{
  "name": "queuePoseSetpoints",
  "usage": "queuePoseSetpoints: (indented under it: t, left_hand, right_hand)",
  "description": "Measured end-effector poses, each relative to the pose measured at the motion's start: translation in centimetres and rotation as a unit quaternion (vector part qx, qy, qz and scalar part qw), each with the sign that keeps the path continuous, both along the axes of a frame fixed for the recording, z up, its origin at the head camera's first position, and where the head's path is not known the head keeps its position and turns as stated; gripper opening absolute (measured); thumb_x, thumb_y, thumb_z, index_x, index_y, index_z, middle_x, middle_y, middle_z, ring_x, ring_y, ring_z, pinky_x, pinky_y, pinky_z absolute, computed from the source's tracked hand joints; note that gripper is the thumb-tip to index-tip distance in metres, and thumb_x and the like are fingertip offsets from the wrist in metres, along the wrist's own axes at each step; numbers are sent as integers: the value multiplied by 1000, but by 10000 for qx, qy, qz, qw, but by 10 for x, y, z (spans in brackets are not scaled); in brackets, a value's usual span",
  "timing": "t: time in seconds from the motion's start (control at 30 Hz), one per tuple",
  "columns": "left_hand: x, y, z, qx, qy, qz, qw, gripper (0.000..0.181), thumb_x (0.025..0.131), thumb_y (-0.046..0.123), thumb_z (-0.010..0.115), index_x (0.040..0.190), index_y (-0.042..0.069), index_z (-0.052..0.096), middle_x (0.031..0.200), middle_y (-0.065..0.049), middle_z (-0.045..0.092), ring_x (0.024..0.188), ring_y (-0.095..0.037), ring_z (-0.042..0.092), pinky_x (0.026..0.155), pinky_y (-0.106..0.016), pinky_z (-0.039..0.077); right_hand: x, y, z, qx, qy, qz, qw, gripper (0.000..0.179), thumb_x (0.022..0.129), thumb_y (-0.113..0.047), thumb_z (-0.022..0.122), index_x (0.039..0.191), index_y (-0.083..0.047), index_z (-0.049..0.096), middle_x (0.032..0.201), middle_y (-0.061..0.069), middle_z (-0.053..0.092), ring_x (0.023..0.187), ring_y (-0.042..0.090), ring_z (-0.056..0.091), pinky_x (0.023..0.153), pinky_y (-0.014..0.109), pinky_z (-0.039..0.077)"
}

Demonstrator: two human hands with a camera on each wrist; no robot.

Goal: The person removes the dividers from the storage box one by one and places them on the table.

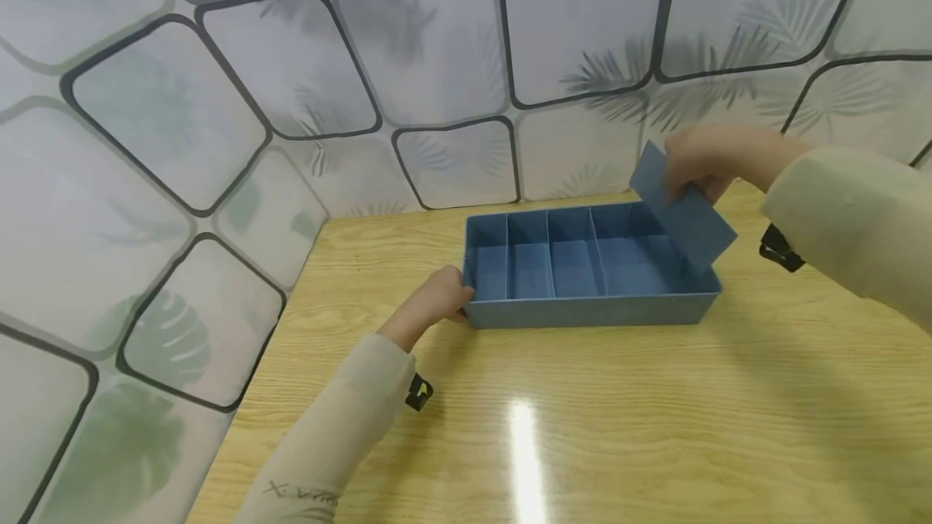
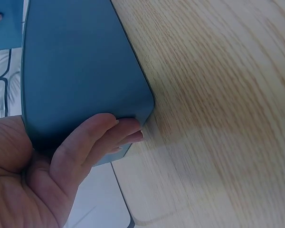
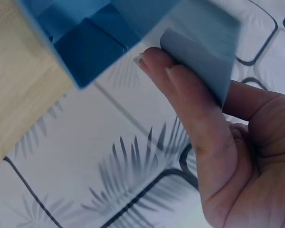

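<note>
The head camera looked forward and down from above the fingers [image 1: 459, 295] of the left hand [image 1: 434, 297] and right hand [image 1: 697, 155], framing the whole tray [image 1: 586, 312]. Each wrist camera sat close behind its own fingers, the left facing the tray's outside, the right the patterned wall [image 3: 90, 137]. All views shared the tray.

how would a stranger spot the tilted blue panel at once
On the table, find the long blue box. At its right end, the right hand holds the panel. Unlike the three upright dividers in the box, it is tilted and hand-held.
</note>
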State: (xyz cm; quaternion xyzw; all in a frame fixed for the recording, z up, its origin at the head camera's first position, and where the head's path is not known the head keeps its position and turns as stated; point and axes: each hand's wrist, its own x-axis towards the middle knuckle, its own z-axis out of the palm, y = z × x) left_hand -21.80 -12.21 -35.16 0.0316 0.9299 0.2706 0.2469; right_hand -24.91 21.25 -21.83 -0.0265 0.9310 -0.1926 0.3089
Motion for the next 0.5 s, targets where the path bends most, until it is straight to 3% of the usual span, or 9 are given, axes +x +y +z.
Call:
queuePoseSetpoints:
  t: [0.1,0.17,0.33,0.43,0.5]
  left_hand:
    - [-1,0,0,-22,16,-16,10000,21,94,6,45,86,-9,58,80,-20,66,64,-21,67,63,-30,58]
    - [-1,0,0,-21,16,10,10000,21,94,5,45,85,-8,58,80,-20,65,63,-20,67,63,-30,58]
    - [-2,2,-1,50,-26,70,10000,21,93,5,45,87,-10,58,84,-22,65,66,-22,68,63,-30,59]
    - [-3,2,-2,80,-35,79,9999,20,93,4,45,89,-11,57,86,-23,65,67,-23,69,63,-30,59]
    - [-4,2,-2,83,-26,75,9999,20,94,4,45,90,-12,57,86,-23,65,67,-24,69,63,-30,59]
  right_hand:
    - [-1,8,7,-45,-10,-64,10000,18,83,-6,61,73,-1,47,64,3,50,57,13,52,56,28,53]
    - [-2,13,11,-23,-1,-7,10000,20,84,-7,61,69,-3,49,58,-1,43,53,11,44,52,26,49]
    - [-2,32,12,329,378,240,9985,20,85,-10,61,70,-4,49,53,-3,38,48,10,36,47,28,43]
    - [-2,44,9,701,685,420,9943,19,85,-11,61,88,7,55,60,2,45,48,12,37,46,28,41]
    - [-3,52,7,1007,866,595,9894,40,85,-10,62,111,17,52,75,15,55,52,16,43,48,30,43]
